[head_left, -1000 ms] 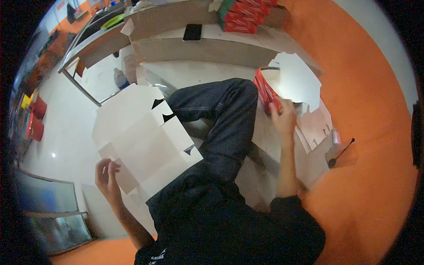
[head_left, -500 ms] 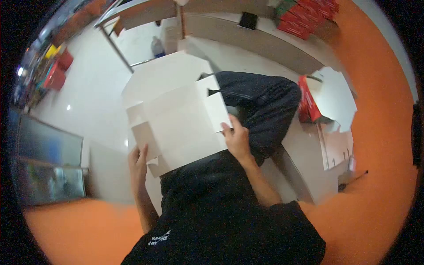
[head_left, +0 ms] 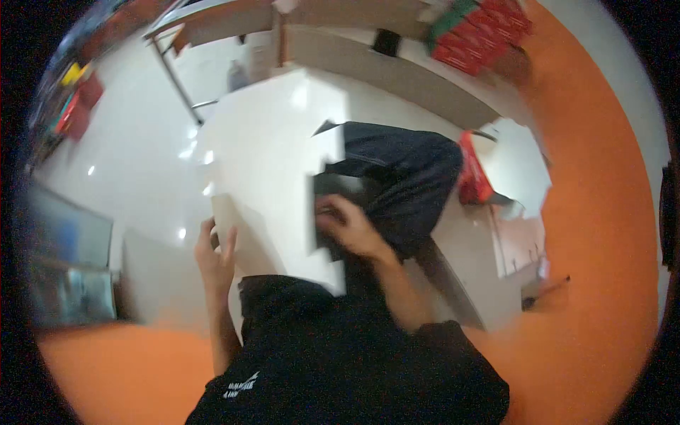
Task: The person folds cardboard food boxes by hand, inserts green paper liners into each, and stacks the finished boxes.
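A white die-cut cardboard sheet [head_left: 265,170] lies over my lap, its left and right side panels folded up. At its left panel is my left hand [head_left: 216,251], thumb and fingers curled round the panel's edge. My right hand [head_left: 350,230] is at the right side panel, fingers bent and partly blurred; the raised panel's edge is beside the fingertips. Dark trousers show beyond the sheet's notched right edge.
A red and white box [head_left: 473,173] with an opened white lid stands at the right, above flat cardboard pieces [head_left: 517,244]. Red packages [head_left: 482,39] and a black phone [head_left: 386,42] are on the ledge. Red containers [head_left: 85,106] stand far left.
My right hand came from the red box to the sheet's right side. The side panels have risen from flat. My left hand stayed at the left panel, and the view shifted.
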### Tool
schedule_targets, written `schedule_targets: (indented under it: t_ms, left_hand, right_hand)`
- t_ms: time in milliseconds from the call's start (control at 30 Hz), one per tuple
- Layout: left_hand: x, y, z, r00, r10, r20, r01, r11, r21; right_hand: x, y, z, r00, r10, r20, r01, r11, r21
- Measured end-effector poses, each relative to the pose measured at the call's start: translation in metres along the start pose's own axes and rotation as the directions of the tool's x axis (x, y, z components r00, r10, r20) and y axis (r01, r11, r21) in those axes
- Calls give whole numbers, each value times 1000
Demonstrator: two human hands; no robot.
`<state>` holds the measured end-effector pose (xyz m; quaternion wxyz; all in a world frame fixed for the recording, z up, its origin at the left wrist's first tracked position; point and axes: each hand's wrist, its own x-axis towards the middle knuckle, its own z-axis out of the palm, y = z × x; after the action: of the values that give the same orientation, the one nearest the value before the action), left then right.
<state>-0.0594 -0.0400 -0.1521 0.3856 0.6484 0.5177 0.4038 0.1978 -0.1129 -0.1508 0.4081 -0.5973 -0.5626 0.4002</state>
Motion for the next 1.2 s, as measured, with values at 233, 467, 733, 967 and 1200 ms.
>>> schedule_targets:
  t_ms: [233,467,733,967,1200]
  left_hand:
    - [5,-28,28,982,63,180,-93,982,167]
    - [40,-22,13,957,282,74,-288,876,388]
    - [39,79,39,934,206,292,-22,848,-530]
    - [59,81,19,993,57,101,21,767,-642]
    - [50,93,22,997,8,76,62,499,-865]
  right_hand:
    - [29,24,24,998,44,-34,-45,997,-56]
    - [40,7,6,996,-84,24,82,994,70]
    - [42,-55,8,962,-222,-161,230,973,34]
    - [9,-70,1,763,-562,-318,575,816,-62]
    - [11,-88,17,550,-822,-150,605,516,-606]
